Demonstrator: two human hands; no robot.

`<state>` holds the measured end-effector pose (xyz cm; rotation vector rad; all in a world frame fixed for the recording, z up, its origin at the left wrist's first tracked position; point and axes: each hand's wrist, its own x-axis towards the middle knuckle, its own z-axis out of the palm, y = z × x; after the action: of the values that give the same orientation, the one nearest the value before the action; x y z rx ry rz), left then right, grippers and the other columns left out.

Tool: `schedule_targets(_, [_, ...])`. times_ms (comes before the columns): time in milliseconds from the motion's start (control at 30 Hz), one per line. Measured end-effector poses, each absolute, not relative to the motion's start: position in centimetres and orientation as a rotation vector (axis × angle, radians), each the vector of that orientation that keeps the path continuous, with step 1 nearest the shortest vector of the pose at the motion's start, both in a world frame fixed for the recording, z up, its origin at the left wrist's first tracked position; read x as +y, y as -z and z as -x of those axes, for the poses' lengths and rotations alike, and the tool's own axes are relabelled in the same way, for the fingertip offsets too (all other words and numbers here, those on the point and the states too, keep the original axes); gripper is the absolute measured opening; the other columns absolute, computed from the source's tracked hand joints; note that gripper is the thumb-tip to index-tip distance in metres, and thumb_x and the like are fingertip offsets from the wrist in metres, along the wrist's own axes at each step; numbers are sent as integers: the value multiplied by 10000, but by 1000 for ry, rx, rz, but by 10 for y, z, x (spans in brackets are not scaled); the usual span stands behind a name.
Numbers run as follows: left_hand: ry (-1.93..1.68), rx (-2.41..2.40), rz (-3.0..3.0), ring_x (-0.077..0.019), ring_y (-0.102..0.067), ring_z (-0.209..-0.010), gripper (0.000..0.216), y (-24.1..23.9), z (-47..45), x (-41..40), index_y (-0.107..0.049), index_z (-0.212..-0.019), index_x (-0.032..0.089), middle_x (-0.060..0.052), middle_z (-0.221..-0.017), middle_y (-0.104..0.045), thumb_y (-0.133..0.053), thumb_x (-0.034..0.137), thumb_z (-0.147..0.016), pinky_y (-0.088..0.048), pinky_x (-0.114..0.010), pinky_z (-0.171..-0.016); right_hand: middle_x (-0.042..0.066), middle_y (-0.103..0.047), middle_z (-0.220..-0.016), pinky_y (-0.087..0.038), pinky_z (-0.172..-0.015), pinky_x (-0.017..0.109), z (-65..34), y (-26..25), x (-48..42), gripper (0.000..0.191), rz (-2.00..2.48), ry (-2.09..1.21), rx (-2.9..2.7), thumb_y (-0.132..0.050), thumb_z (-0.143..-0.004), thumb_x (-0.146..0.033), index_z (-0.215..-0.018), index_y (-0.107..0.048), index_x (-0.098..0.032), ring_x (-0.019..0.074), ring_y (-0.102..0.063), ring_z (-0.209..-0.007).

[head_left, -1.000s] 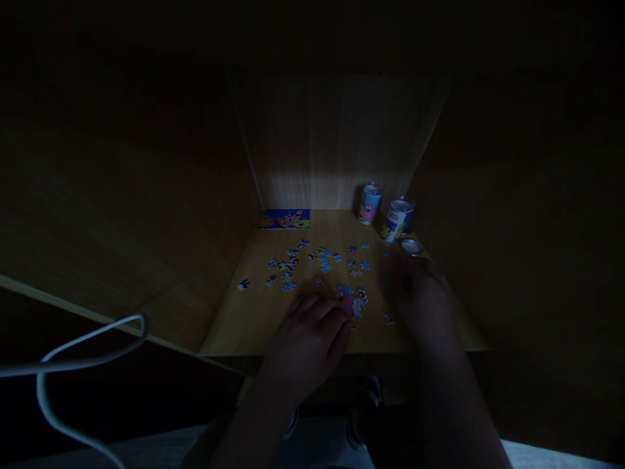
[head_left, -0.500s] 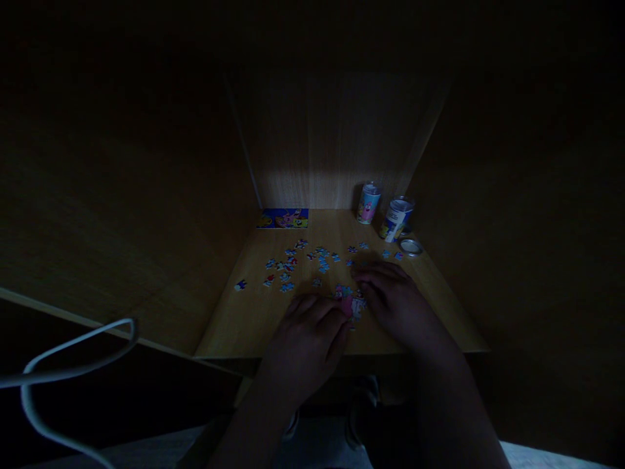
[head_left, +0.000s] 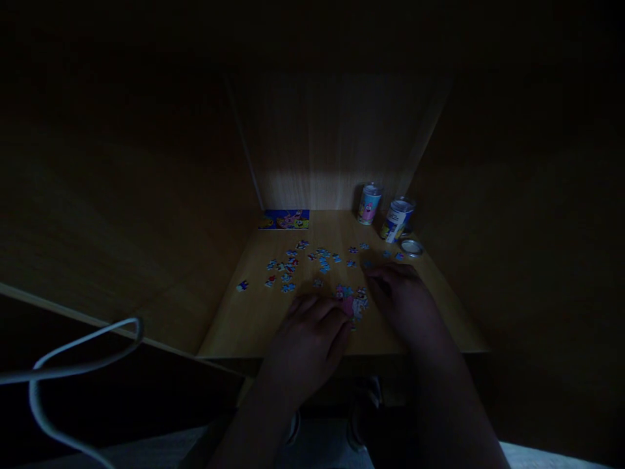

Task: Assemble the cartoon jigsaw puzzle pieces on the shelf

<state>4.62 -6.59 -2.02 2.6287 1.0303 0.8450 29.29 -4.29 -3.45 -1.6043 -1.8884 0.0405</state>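
A small joined patch of jigsaw puzzle pieces (head_left: 347,301), pink and pale in colour, lies near the front of the wooden board. My left hand (head_left: 312,329) is closed at its left edge, with thumb and forefinger against the patch. To the right, apart from the patch, is my right hand (head_left: 403,296), low over the board. Its fingers are bent together by a dim loose piece (head_left: 368,264); what is between the fingertips is too dark to see. Several loose puzzle pieces (head_left: 322,260) are scattered beyond both hands.
Two printed cans (head_left: 368,205) stand at the back right, with a round metal lid (head_left: 411,247) beside them. A blue picture card (head_left: 284,219) lies at the back left. Wooden walls (head_left: 336,143) enclose the board. A white cable (head_left: 73,372) loops at the left.
My right hand has drawn away to the right from the joined patch, uncovering more of its right side. My left hand stays in place at the patch's left edge.
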Motion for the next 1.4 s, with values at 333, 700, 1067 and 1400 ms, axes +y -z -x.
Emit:
schedule_targets(333, [-837,1020,-2646,-275,-697,-1103,151,22,-45,-65,-738,-1202,238,-41,-1209,-794,-647,200,-1087,-570,-541,-1037,93,-853,-1144,-619,-903,421,-299,30,-50,214,1627,-276,-1420,-666,-1031,-404,-1114,-796,-255,287,-811,-997])
schedule_targets(700, [-850,1011,-2659,-277,-702,-1067,152,21,-48,-64,-737,-1196,223,-49,-1181,-799,-643,191,-1081,-585,-538,-1006,113,-830,-1252,-622,-970,445,-302,36,-48,282,1442,-425,-1376,-680,-1046,-469,-1175,-800,-249,285,-793,-1104])
schedule_targets(1067, [-845,1026,-2657,-269,-698,-1088,130,20,-47,-64,-739,-1177,232,-50,-1183,-792,-661,198,-1078,-578,-519,-1022,115,-810,-1260,-591,-1007,444,-300,34,-48,279,1470,-363,-1420,-647,-1073,-460,-1203,-774,-248,286,-772,-1137])
schedule_targets(1400, [-861,1011,-2670,-277,-695,-1055,136,20,-47,-64,-725,-1194,225,-47,-1160,-794,-638,206,-1092,-583,-531,-997,84,-805,-1119,-606,-953,427,-295,28,-49,172,1414,-296,-1569,-650,-1068,-372,-1059,-782,-262,266,-766,-1029])
